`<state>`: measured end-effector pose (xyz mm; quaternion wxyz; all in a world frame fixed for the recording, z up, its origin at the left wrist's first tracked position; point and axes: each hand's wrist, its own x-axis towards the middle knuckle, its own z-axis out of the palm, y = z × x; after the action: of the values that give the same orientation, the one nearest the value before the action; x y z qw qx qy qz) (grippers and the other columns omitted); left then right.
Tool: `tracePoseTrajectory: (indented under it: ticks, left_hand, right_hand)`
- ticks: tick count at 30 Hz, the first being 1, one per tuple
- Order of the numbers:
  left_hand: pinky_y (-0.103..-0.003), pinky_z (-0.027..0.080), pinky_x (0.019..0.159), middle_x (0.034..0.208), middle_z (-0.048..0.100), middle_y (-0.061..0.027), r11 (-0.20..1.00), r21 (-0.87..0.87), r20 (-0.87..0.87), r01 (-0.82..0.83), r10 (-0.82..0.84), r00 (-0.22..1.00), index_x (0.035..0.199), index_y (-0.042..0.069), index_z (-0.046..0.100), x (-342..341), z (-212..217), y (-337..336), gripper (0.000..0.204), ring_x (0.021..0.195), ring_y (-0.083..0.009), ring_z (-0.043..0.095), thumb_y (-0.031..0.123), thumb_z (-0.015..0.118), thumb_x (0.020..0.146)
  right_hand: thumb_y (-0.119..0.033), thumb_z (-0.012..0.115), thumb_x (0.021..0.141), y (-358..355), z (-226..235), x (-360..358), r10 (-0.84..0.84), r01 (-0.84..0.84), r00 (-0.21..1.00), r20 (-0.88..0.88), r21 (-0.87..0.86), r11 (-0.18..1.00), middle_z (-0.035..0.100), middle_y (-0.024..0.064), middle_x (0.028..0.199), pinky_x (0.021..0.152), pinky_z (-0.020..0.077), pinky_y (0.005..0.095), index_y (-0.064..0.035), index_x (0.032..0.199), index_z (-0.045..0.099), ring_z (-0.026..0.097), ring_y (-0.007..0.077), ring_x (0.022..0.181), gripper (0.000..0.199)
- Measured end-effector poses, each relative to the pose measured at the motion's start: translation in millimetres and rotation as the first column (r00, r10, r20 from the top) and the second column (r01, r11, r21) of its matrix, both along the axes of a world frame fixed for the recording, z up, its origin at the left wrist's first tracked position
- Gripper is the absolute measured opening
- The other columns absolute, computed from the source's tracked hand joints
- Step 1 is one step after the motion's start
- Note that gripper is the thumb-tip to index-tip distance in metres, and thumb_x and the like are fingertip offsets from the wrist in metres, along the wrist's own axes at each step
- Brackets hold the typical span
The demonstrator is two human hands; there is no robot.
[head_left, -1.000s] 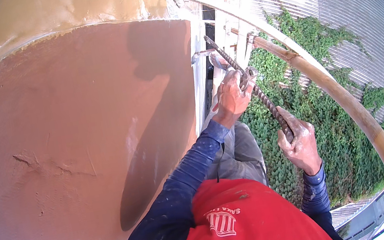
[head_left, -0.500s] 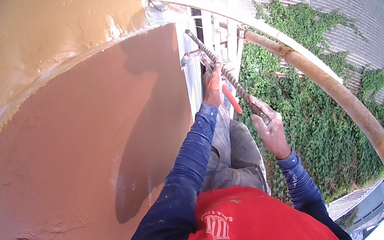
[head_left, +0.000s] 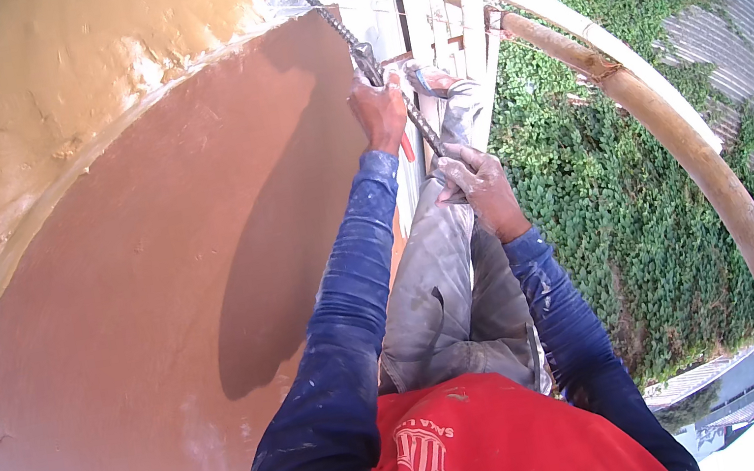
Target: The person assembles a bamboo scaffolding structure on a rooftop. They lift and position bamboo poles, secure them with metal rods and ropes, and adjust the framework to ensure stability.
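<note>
Both my left hand [head_left: 379, 110] and right hand [head_left: 481, 188] grip the ribbed steel bar [head_left: 392, 83] tight, its top end at the wall [head_left: 154, 273] corner, nothing fixed yet

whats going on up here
A person in a red top with blue sleeves is looking down along a brown plastered wall. Both hands grip a ribbed steel bar that runs diagonally up to the wall's top corner: the left hand higher, the right hand lower. Something red-handled shows just under the left hand. A curved wooden pole arcs on the right, with ivy far below.
</note>
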<state>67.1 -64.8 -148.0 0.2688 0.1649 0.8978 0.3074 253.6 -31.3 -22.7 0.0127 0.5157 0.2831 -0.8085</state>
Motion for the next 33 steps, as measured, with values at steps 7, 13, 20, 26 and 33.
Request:
tracePoseTrajectory:
  ticks: [7, 13, 20, 26, 33]
  left_hand:
    - [-0.044, 0.052, 0.080, 0.090, 0.070, -0.0189, 0.999, -0.044, 0.020, -0.032, 0.033, 0.999, 0.110, -0.009, 0.062, 13.4, 72.3, 7.6, 0.029, 0.083, -0.0304, 0.069, 0.005, 0.070, 0.087]
    - [-0.039, 0.053, 0.073, 0.086, 0.070, -0.0160, 0.998, 0.015, 0.113, -0.069, 0.066, 0.991, 0.107, -0.008, 0.063, 3.6, 92.1, 4.0, 0.024, 0.075, -0.0233, 0.067, 0.001, 0.069, 0.087]
    - [-0.038, 0.051, 0.071, 0.083, 0.068, -0.0146, 0.995, 0.043, 0.031, -0.094, 0.093, 0.995, 0.100, -0.008, 0.061, -15.3, 64.5, -6.7, 0.015, 0.074, -0.0221, 0.065, 0.000, 0.068, 0.088]
    - [-0.042, 0.051, 0.080, 0.093, 0.068, -0.0190, 0.990, 0.059, 0.110, -0.131, 0.124, 0.986, 0.108, -0.008, 0.061, -19.6, 69.5, -6.5, 0.025, 0.084, -0.0297, 0.065, 0.005, 0.068, 0.088]
    - [-0.048, 0.049, 0.093, 0.111, 0.067, -0.0292, 0.997, -0.005, 0.029, -0.079, 0.079, 0.996, 0.121, -0.011, 0.059, -11.2, 47.4, -12.0, 0.040, 0.103, -0.0448, 0.065, 0.005, 0.069, 0.085]
  right_hand:
    - [-0.019, 0.064, 0.099, -14.4, 38.7, -3.8, -0.005, 0.003, 0.990, 0.138, 0.020, 1.000, 0.056, -0.0004, 0.069, 0.057, 0.0571, 0.0247, 0.0105, 0.130, 0.059, 0.061, 0.0072, 0.057, 0.043]
    - [-0.020, 0.063, 0.100, -31.7, 45.5, -9.1, -0.028, 0.028, 0.989, 0.146, 0.003, 1.000, 0.057, 0.0001, 0.066, 0.058, 0.0569, 0.0252, 0.0104, 0.127, 0.061, 0.062, 0.0081, 0.057, 0.041]
    - [-0.017, 0.064, 0.099, -42.3, 32.4, -40.6, -0.077, 0.076, 0.996, 0.053, 0.022, 0.997, 0.060, 0.0053, 0.073, 0.059, 0.0562, 0.0250, 0.0137, 0.127, 0.060, 0.061, 0.0098, 0.055, 0.042]
    - [-0.018, 0.062, 0.099, -55.8, 20.4, -53.4, -0.136, 0.128, 0.987, 0.084, 0.095, 0.987, 0.055, -0.0004, 0.064, 0.055, 0.0545, 0.0273, 0.0085, 0.124, 0.065, 0.052, 0.0060, 0.056, 0.037]
    - [-0.016, 0.065, 0.097, -57.0, -5.1, -40.2, -0.076, 0.065, 0.995, 0.069, 0.144, 0.987, 0.059, 0.0033, 0.067, 0.057, 0.0474, 0.0257, 0.0093, 0.122, 0.066, 0.054, 0.0077, 0.057, 0.036]
